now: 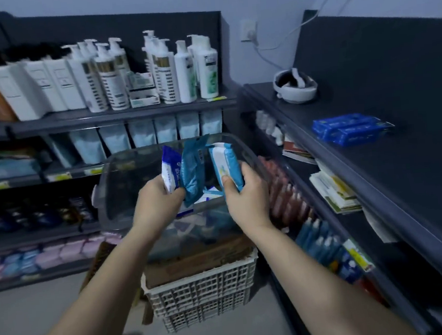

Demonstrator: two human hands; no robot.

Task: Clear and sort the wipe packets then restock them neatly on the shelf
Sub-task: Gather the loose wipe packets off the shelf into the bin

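Observation:
My left hand point(158, 197) grips two wipe packets upright: a white and dark blue packet point(170, 169) and a teal packet point(194, 169). My right hand point(246, 192) grips a light blue and white packet point(225, 164). Both hands are above a clear plastic bin point(114, 187), which holds more packets point(211, 195) at its bottom. Two dark blue packets point(350, 129) lie on the top of the dark shelf point(376, 180) to the right.
The bin rests on a white lattice crate point(201, 294) with cardboard inside. Pump bottles point(152, 71) and white boxes fill the back shelf, with pouches point(142, 134) below. A white bowl-like object point(295, 86) sits at the right shelf's far end. Bottles point(323, 246) line the lower right shelves.

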